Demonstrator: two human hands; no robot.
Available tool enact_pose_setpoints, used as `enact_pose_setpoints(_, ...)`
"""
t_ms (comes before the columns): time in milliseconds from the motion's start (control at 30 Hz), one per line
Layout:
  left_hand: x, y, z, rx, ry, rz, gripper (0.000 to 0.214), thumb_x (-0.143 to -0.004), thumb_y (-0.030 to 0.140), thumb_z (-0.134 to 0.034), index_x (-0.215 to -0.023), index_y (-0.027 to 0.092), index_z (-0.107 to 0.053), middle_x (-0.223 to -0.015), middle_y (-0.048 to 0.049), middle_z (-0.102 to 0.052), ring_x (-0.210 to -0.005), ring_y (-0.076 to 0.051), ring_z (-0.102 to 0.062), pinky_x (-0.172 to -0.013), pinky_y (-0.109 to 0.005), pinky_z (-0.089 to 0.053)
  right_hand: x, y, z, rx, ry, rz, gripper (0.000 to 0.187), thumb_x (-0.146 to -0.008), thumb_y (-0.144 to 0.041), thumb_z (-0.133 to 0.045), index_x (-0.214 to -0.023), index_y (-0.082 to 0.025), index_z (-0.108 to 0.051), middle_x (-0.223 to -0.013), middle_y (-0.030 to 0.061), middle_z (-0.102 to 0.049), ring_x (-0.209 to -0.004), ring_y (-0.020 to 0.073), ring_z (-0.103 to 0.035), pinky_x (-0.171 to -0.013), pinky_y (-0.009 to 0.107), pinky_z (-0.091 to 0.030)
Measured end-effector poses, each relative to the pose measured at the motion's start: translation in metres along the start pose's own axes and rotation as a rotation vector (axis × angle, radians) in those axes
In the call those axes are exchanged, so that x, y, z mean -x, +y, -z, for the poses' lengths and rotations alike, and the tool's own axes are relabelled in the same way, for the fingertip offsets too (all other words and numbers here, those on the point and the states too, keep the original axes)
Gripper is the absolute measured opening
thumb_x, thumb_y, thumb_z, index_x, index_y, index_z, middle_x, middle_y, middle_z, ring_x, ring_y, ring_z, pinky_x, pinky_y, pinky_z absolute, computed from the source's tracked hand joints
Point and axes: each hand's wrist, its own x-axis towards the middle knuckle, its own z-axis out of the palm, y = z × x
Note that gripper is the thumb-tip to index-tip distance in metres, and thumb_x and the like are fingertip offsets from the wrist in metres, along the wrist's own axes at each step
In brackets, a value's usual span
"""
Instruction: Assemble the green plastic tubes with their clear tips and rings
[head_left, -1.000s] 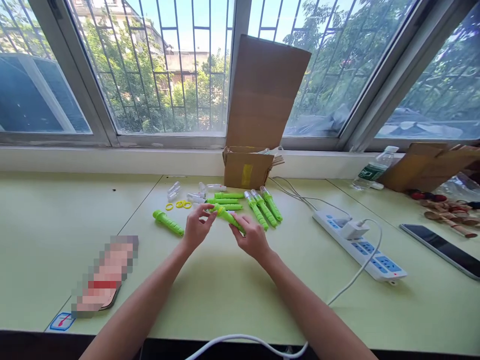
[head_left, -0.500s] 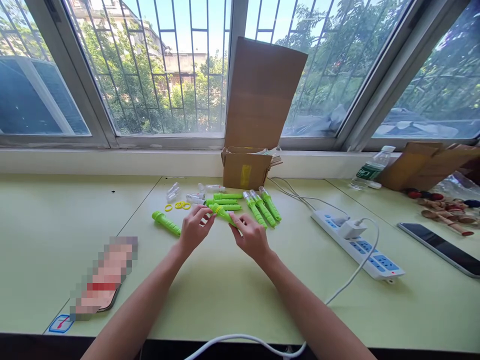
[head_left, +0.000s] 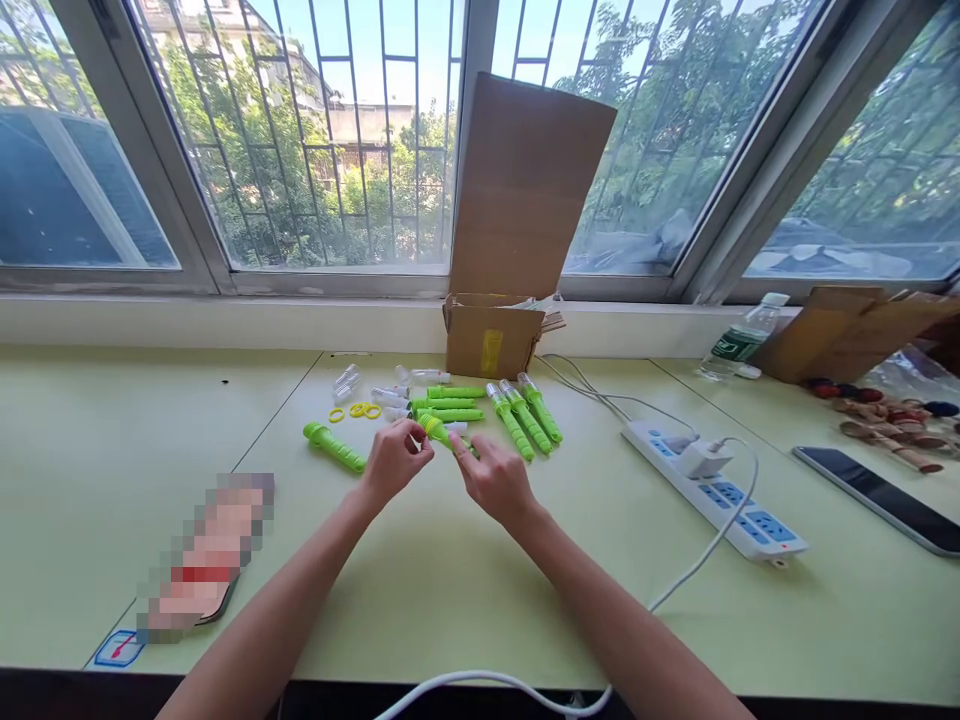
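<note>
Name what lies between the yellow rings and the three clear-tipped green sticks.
The head view shows clear tubes and green sticks lying sideways between them. Nearer the person, the right hand holds another green stick.

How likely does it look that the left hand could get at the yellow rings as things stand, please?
Very likely yes: the yellow rings lie on the table just beyond the left hand, and nothing appears to stand between them. The green tube to that hand's left lies off this path.
</note>
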Motion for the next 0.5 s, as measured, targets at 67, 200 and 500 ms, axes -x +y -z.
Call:
enact_pose_setpoints(67,-0.0019,-0.0019,0.0031,0.072,-0.017,-0.033,0.004,-0.073,0.019,-0.059,-0.070,0.018,-0.056,-0.067,0.0021,-0.060,-0.046,-0.006,-0.051,-0.050,-0.019,-0.045,-0.0008,0.0009,0.0009,-0.018,-0.001,-0.035,0.036,-0.088,-0.018,-0.047,-0.123,-0.020,-0.059,-0.079,0.0052,-0.059,-0.066,0.0142,-0.049,-0.053,0.027,-0.027)
enact_pose_setpoints(200,-0.0024,-0.0015,0.0039,0.129,-0.066,-0.064,0.009,-0.079,0.024,-0.054,-0.084,0.019,-0.059,-0.082,-0.0008,-0.062,-0.051,-0.006,-0.056,-0.052,-0.019,-0.049,-0.0032,0.0045,0.0017,-0.065,0.005,-0.119,0.034,-0.092,-0.022,-0.044,-0.122,-0.019,-0.059,-0.079,0.0053,-0.059,-0.068,0.0140,-0.050,-0.054,0.026,-0.028)
enact_pose_setpoints(500,0.0034,0.0014,-0.0047,0.107,0.001,-0.011,0.016,-0.083,0.032,-0.054,-0.092,0.019,-0.056,-0.086,-0.0025,-0.064,-0.056,-0.009,-0.061,-0.050,-0.020,-0.049,-0.0047,0.0045,0.0023,-0.093,0.006,-0.142,0.034,-0.091,-0.020,-0.043,-0.122,-0.017,-0.057,-0.080,0.0067,-0.057,-0.074,0.0161,-0.051,-0.057,0.027,-0.032)
